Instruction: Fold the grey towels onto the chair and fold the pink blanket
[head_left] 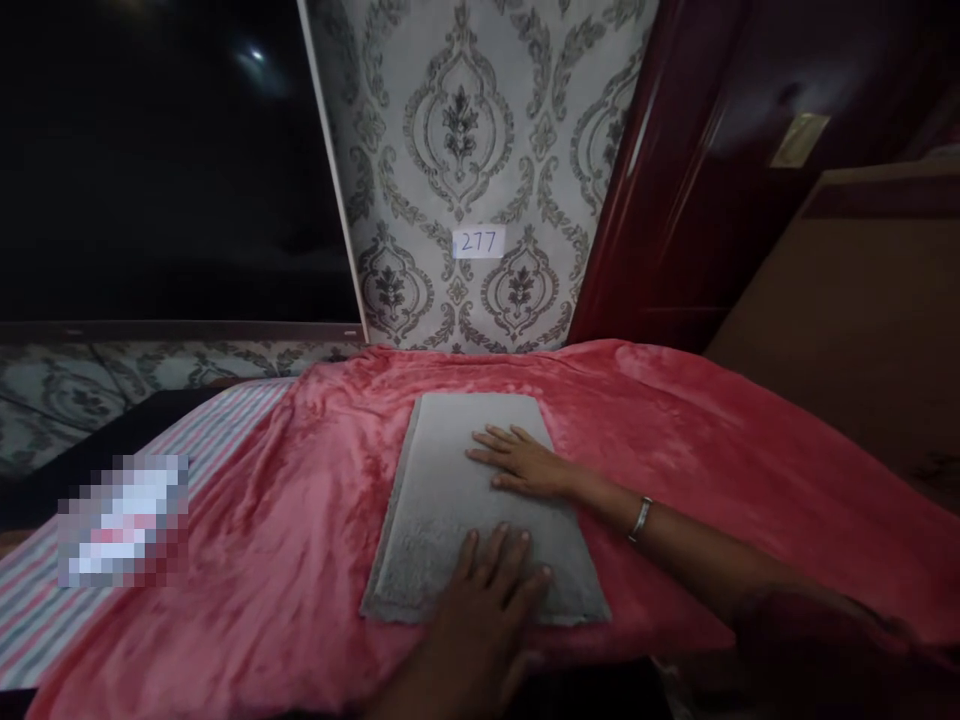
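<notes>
A bed (750,470) fills the lower view, covered by a pink blanket (300,520), with a striped sheet (217,430) showing at its far-left side. Behind it stand a patterned wall (465,130) bearing a small label (478,242), a dark screen (165,160) to the left and a dark red door (675,170) to the right.

On the blanket lies a grey towel (442,500), folded into a flat oblong. Its long axis runs away from the person, near edge close to the bed's front edge, far edge toward the wall.

Both hands rest on it, palms down. The left hand (487,610) lies over the near short edge, fingers (510,560) spread slightly and pointing up the towel's length; most of the cloth lies ahead of them. The right hand (525,465) reaches in from the right, a bracelet (640,520) on its wrist, and lies flat at the towel's right side about midway along, fingers (491,445) stretched toward the left; the towel's width lies beyond their tips. Neither hand grips anything: both are flat and extended, pressing on the cloth.

The left hand is nearer the near edge, the right nearer the right long edge. Bare blanket surrounds the towel, broad to left and right and narrower at the far end; a blurred object (124,520) sits on the sheet well to the left.
</notes>
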